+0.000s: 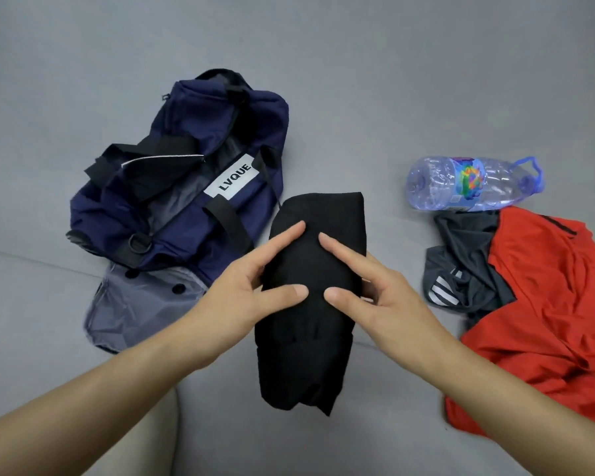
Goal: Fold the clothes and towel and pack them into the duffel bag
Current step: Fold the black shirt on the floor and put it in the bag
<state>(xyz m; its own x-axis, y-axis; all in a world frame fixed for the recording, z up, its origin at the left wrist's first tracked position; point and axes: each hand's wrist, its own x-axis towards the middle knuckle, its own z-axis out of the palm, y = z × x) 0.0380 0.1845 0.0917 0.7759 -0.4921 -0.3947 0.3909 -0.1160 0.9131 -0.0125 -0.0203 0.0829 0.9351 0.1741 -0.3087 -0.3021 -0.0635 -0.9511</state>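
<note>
Grey cushioned surface (358, 80) under everything, seam lines running beneath the forearms. Both hands met mid-frame on one folded black garment (306, 341), lifted between them, its long axis running away from the person.

Left hand (237, 293): thumb and index finger laid on top of the fabric, remaining fingers curled under its left edge, so gripping it. Right hand (382, 290): mirrored, thumb and index finger on top, other fingers wrapped around the right edge.

Navy duffel bag (255, 132) lay beyond and left of the left hand, unzipped, black straps slack, white label (236, 176) reading LVQUE. Grey flap (134, 304) with black snaps sat just left of the left wrist.

Red garment (547, 304) was crumpled right of the right hand, overlapping a dark grey garment (461, 269) with white stripes. Clear plastic bottle (471, 183) lay on its side beyond the right hand, touching the dark grey garment.
</note>
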